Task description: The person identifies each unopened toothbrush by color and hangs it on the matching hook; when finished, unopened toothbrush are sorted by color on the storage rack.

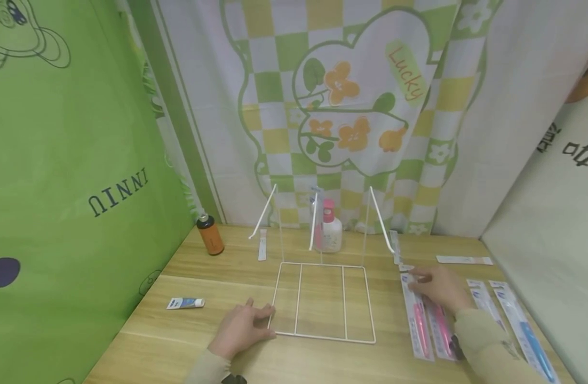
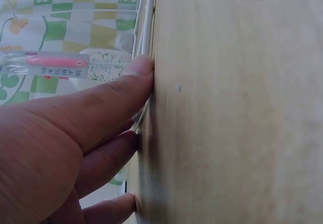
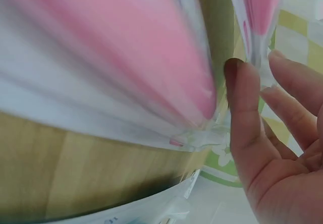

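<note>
A white wire rack (image 1: 321,337) with several projecting hooks stands on the table. My left hand (image 1: 243,328) grips its near left corner, thumb and fingers about the base wire. On the rack's middle hook hangs a packaged toothbrush (image 2: 55,61) with a pink handle. To the rack's right, my right hand (image 1: 440,288) pinches the top end of a packaged pink toothbrush (image 1: 419,325), the thumb and index finger on its clear wrapper. A second packaged pink toothbrush (image 1: 440,328) lies just beside it, partly under the right hand and wrist.
Packaged toothbrushes, one blue (image 1: 526,330), lie at the right edge. A white bottle with a pink cap (image 1: 331,234) stands behind the rack. Left are an orange bottle (image 1: 210,234) and a small tube (image 1: 185,303). Slim white packets (image 1: 464,260) lie toward the back.
</note>
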Action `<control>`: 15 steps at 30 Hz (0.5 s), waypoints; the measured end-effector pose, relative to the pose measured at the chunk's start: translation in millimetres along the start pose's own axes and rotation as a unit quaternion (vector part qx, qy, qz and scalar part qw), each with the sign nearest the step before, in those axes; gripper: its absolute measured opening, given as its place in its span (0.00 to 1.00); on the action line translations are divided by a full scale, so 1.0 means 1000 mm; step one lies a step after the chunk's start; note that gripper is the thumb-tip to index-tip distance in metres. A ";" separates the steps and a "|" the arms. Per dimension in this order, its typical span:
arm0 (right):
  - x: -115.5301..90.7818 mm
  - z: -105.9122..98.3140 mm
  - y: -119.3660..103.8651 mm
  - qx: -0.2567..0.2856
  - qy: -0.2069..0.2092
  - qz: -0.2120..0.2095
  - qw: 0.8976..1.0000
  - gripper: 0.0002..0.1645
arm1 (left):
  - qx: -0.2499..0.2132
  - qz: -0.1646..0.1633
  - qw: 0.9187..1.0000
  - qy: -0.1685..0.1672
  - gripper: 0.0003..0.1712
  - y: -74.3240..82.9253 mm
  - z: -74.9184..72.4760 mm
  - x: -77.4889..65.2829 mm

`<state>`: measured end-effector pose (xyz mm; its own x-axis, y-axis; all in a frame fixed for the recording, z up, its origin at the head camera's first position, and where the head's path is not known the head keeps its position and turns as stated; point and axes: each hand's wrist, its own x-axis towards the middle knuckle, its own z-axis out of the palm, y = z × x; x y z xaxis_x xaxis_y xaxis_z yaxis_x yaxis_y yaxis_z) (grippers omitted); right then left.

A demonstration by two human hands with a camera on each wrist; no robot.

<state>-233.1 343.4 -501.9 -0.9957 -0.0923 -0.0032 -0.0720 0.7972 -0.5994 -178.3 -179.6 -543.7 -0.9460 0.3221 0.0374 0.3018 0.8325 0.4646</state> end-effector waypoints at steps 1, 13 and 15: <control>-0.001 0.001 0.001 0.012 0.001 -0.002 1.000 0.34 | 0.000 0.001 1.000 0.000 0.36 0.000 0.000 0.000; -0.005 0.005 0.007 0.101 0.034 -0.010 0.994 0.39 | -0.007 -0.001 1.000 -0.001 0.36 -0.001 0.001 0.000; -0.004 0.003 0.005 0.117 0.029 -0.003 0.993 0.41 | -0.008 0.000 1.000 -0.002 0.36 -0.002 0.001 0.000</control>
<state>-229.1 345.5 -507.4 -0.9974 -0.0569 0.0432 -0.0696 0.6353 -0.7691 -179.1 -180.1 -545.7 -0.9457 0.3231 0.0344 0.2993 0.8249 0.4795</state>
